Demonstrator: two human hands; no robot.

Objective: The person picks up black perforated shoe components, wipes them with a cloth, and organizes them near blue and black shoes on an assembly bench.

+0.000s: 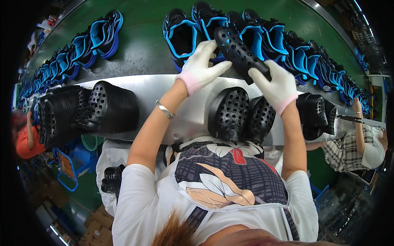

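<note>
My right hand (278,85), in a white glove with a pink cuff, grips one end of a black plastic shoe insert (240,53) full of round holes. The insert is held tilted above the row of shoes, its far end pointing away to the left. My left hand (202,69), gloved the same way, has its fingers and thumb spread beside the insert and holds nothing that I can see. Just beyond it stands a black shoe (175,20) with a bright blue lining. Whether the left fingertips touch that shoe or the insert, I cannot tell.
A metal ledge (164,127) carries stacked black inserts (111,108) at left, more inserts (229,115) before me and others (314,110) at right. Shoe rows (74,53) line the green conveyor (143,41). Co-workers (28,139) (357,147) sit at both sides.
</note>
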